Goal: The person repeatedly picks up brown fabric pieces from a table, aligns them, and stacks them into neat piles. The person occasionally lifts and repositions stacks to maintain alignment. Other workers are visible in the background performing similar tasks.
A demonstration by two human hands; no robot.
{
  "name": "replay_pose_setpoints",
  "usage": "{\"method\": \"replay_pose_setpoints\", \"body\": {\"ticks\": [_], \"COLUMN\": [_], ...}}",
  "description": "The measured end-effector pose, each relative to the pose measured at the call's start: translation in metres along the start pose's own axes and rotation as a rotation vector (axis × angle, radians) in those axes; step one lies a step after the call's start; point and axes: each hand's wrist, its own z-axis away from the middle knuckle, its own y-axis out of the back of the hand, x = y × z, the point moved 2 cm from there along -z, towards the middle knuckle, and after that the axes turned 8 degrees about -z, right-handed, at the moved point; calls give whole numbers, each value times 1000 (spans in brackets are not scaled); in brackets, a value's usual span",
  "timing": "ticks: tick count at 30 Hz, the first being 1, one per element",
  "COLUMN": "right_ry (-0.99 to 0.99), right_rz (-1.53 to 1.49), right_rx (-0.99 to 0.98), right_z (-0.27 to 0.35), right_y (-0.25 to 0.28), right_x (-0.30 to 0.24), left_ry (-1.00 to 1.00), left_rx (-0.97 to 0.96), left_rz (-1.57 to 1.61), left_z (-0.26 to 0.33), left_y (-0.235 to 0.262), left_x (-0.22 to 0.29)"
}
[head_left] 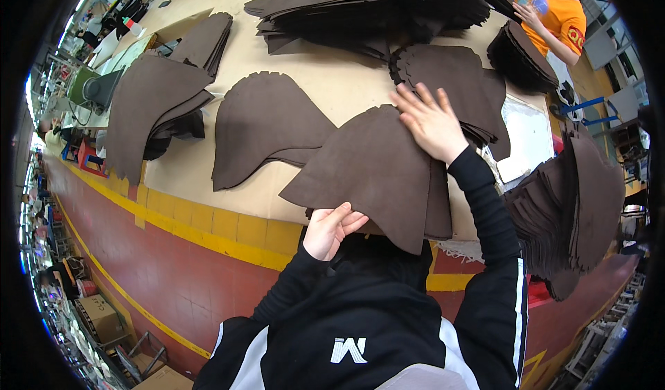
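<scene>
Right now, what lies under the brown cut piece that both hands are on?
Under the top brown cut piece, edges of more matching pieces show at its right side, stacked on the tan table. The right hand presses on top; the left hand holds its near edge. How many lie beneath is hidden.

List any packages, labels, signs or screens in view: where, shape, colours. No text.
Cardboard box: floor at lower left, brown, boxy, with a small printed mark.
Second cardboard box: floor at bottom edge, brown, partly cut off.
Bottle: far left end of the table, small, white with a red cap.
Sleeve patch: on the orange shirt of the person at upper right, rounded, red and yellow.
No screens can be made out.
</scene>
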Motion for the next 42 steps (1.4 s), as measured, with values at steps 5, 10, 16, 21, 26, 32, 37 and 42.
{"method": "replay_pose_setpoints", "body": {"ticks": [5, 10, 16, 21, 26, 32, 37, 42], "right_ry": [224, 509, 173, 22, -64, 173, 267, 156], "right_rz": [-289, -520, -142, 182, -78, -483, -1113, -1404], "right_rx": [-90, -143, -68, 255, 220, -216, -463, -307], "right_z": [0, 16, -41, -54, -23, 59, 91, 84], "right_y": [37, -10, -11, -6, 15, 13, 38, 82], "right_x": [-93, -138, -40, 17, -38, -118, -132, -104], "left_ry": [-21, -16, 2, 0, 21, 72, 0, -20], "left_rx": [19, -71, 4, 25, -5, 29, 2, 5], "left_rz": [70, 127, 79, 84, 92, 53, 18, 197], "left_z": [1, -1, 1, 2, 1, 7, 12, 13], "left_y": [11, 24, 6, -3, 4, 5, 9, -2], "left_x": [-16, -25, -12, -6, -12, -10, -12, 3]}}
